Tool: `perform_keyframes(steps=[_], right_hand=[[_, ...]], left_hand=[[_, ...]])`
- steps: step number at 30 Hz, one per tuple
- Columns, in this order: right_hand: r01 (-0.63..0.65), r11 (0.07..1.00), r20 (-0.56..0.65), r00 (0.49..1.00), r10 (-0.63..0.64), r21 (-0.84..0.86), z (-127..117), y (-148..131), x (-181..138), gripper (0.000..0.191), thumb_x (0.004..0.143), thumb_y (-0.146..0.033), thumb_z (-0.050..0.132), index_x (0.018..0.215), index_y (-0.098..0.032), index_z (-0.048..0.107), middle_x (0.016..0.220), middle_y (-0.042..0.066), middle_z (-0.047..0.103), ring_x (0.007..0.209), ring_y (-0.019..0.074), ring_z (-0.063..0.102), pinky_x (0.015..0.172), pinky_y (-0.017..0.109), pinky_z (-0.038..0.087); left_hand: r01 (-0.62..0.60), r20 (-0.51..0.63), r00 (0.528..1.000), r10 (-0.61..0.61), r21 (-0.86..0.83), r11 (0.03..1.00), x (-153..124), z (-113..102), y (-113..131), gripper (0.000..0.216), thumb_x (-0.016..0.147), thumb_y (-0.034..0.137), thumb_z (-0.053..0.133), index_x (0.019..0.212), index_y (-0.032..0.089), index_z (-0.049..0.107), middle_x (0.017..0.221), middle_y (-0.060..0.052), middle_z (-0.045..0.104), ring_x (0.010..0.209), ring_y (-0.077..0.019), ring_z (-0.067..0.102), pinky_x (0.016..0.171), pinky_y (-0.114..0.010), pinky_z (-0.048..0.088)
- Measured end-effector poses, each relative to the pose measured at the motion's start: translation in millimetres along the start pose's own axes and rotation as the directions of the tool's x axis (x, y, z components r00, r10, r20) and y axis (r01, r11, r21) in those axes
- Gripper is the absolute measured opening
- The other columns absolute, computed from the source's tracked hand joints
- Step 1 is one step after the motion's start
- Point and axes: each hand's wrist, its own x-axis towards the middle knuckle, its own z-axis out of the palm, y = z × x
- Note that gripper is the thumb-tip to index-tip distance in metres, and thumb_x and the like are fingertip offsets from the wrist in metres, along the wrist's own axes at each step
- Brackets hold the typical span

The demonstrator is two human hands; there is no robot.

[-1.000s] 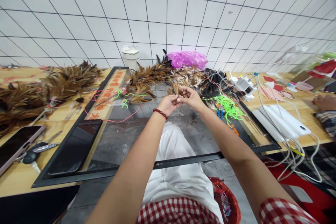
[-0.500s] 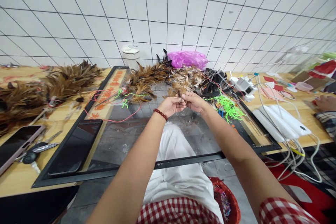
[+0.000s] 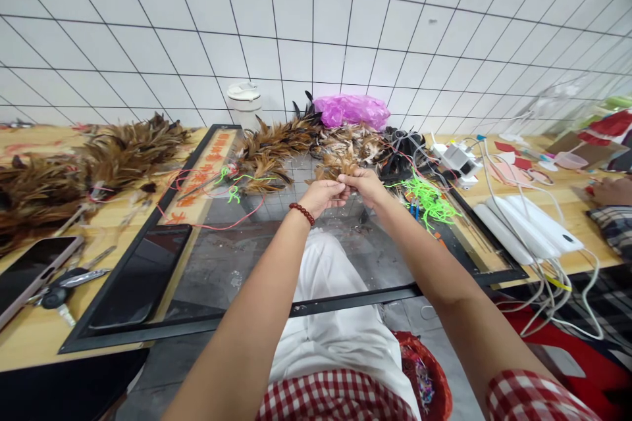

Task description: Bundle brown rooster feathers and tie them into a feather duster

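My left hand and my right hand meet over the glass tabletop, fingers pinched together on a small bundle of brown feathers. A red bead bracelet circles my left wrist. Just beyond my hands lies a pile of loose brown feathers. Neon green cords lie to the right of my right hand.
Feather bunches cover the wooden bench at left, near a phone, keys and a dark tablet. A white cup and pink bag stand by the tiled wall. White devices with cables lie right; another person's hand shows far right.
My hands stayed together on the feather bundle, shifting it slightly; the fingers reworked their pinch and the bundle now stands a bit higher and further from me.
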Motion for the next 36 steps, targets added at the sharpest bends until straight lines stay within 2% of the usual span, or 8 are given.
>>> perform_keyframes(steps=[4,7,9,12,18,27,31,36], right_hand=[[0.068,0.998,0.074,0.995,-0.068,0.008,2,0,-1,0.035,0.059,-0.046,0.077,0.069,-0.016,0.062,0.057,-0.003,0.054,0.052,0.0094,0.05,0.053,0.025,0.042],[0.274,0.954,0.045,0.962,-0.27,-0.121,2,5,2,0.055,0.052,-0.037,0.082,0.1,-0.02,0.063,0.075,-0.003,0.054,0.066,0.0106,0.053,0.063,0.025,0.046],[0.398,0.872,0.041,0.914,-0.403,-0.284,2,9,4,0.064,0.052,-0.033,0.083,0.111,-0.021,0.06,0.083,-0.001,0.053,0.072,0.0122,0.052,0.067,0.027,0.046],[0.478,0.731,0.039,0.848,-0.529,-0.488,2,11,4,0.053,0.065,-0.035,0.075,0.114,-0.021,0.059,0.087,0.002,0.052,0.077,0.0157,0.052,0.071,0.031,0.047],[0.558,0.525,0.153,0.765,-0.626,-0.643,4,7,-2,0.053,0.071,-0.032,0.07,0.12,-0.021,0.054,0.091,0.005,0.053,0.086,0.0204,0.052,0.076,0.036,0.047],[0.502,0.542,0.057,0.767,-0.64,-0.674,11,9,-4,0.051,0.071,-0.03,0.067,0.119,-0.021,0.054,0.092,0.005,0.056,0.078,0.0179,0.053,0.071,0.033,0.047],[0.418,0.607,-0.042,0.8,-0.599,-0.676,-1,13,5,0.03,0.076,-0.032,0.062,0.103,-0.019,0.064,0.083,0.003,0.059,0.071,0.0154,0.053,0.068,0.03,0.045],[0.29,0.398,0.038,0.846,-0.532,-0.871,-20,12,8,0.017,0.081,-0.022,0.054,0.088,-0.021,0.07,0.084,0.005,0.062,0.079,0.0177,0.056,0.071,0.03,0.042]], left_hand=[[0.009,-0.035,0.999,-0.017,-0.201,0.98,1,-1,3,0.008,0.072,0.017,0.069,0.075,0.01,0.066,0.074,-0.007,0.067,0.072,-0.0137,0.063,0.074,-0.03,0.049],[0.023,-0.09,0.994,-0.064,-0.396,0.918,2,-2,5,0.008,0.078,0.018,0.062,0.077,0.012,0.066,0.071,-0.005,0.066,0.067,-0.011,0.061,0.078,-0.03,0.05],[0.04,-0.091,0.992,-0.09,-0.447,0.894,2,-3,6,0.01,0.08,0.019,0.059,0.076,0.012,0.066,0.067,-0.004,0.065,0.063,-0.01,0.06,0.078,-0.03,0.051],[0.061,-0.083,0.99,-0.111,-0.459,0.887,2,-4,6,0.009,0.079,0.019,0.059,0.077,0.012,0.066,0.065,-0.003,0.064,0.066,-0.0125,0.062,0.078,-0.031,0.052],[0.053,-0.078,0.992,-0.099,-0.451,0.891,3,-4,5,0.011,0.079,0.02,0.059,0.076,0.012,0.066,0.06,-0.002,0.06,0.06,-0.0114,0.059,0.074,-0.03,0.053],[-0.064,-0.132,0.991,0.006,-0.438,0.897,2,-2,4,0.012,0.08,0.018,0.058,0.073,0.012,0.065,0.067,-0.003,0.064,0.062,-0.0096,0.059,0.073,-0.028,0.052],[-0.177,-0.242,0.967,0.074,-0.436,0.882,4,-5,5,0.006,0.08,0.017,0.061,0.078,0.012,0.065,0.066,-0.002,0.062,0.059,-0.0066,0.058,0.058,-0.018,0.047],[-0.278,-0.361,0.926,0.113,-0.446,0.851,7,-8,9,0.003,0.079,0.015,0.063,0.078,0.012,0.063,0.058,0.002,0.056,0.049,-0.0033,0.051,0.047,-0.013,0.041]])
